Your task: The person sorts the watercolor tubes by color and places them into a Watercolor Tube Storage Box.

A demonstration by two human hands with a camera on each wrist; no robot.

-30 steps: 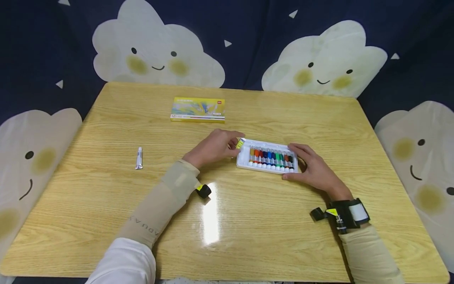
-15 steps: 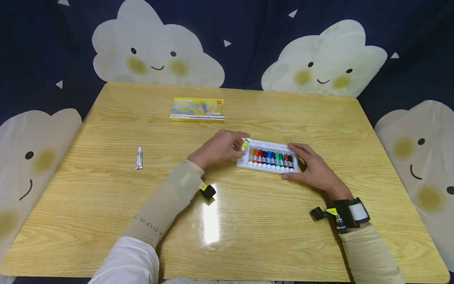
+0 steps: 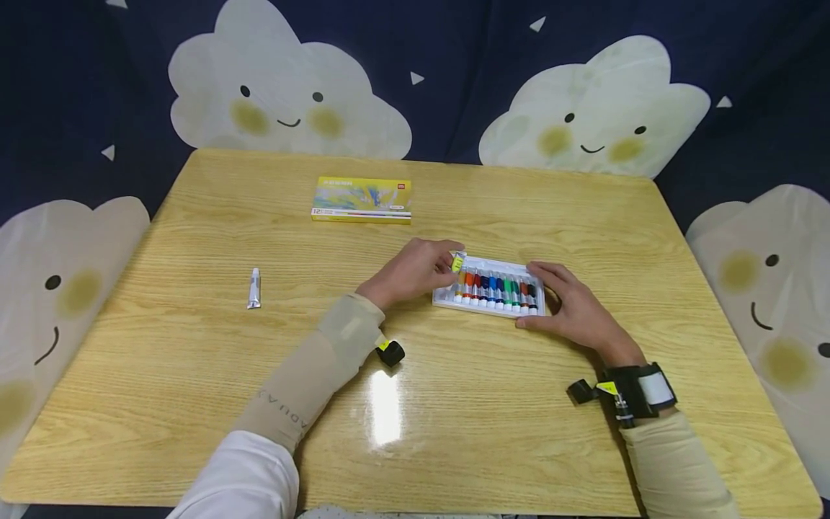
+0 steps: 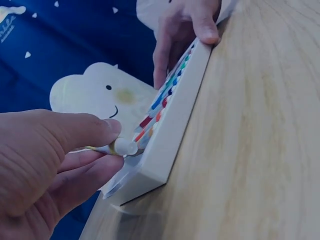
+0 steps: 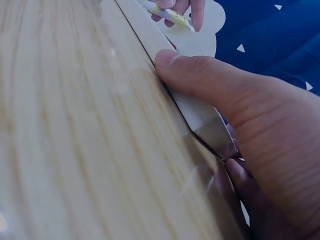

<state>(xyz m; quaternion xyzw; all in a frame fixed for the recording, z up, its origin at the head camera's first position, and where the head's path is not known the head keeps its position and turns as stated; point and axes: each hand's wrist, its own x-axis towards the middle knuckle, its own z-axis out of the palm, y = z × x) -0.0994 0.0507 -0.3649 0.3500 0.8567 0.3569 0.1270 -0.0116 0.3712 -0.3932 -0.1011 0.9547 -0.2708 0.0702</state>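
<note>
My left hand pinches a yellow-labelled paint tube between thumb and fingers, over the left end of a white plastic tray. In the left wrist view the tube's white cap points toward the tray. A row of several coloured paint tubes, orange through blue and green to black, lies in that tray. My right hand grips the tray's right end, thumb along the near wall and fingers at the far side. In the right wrist view that thumb presses on the tray wall.
A yellow paint box lies flat toward the back of the wooden table. On the left lies a single white-and-silver tube, cap away from me. A dark cloud-patterned cloth hangs behind the table.
My left hand has moved a little to the right with the yellow tube, from the tray's left edge to beside the row of tubes. The right hand and tray have stayed put.
</note>
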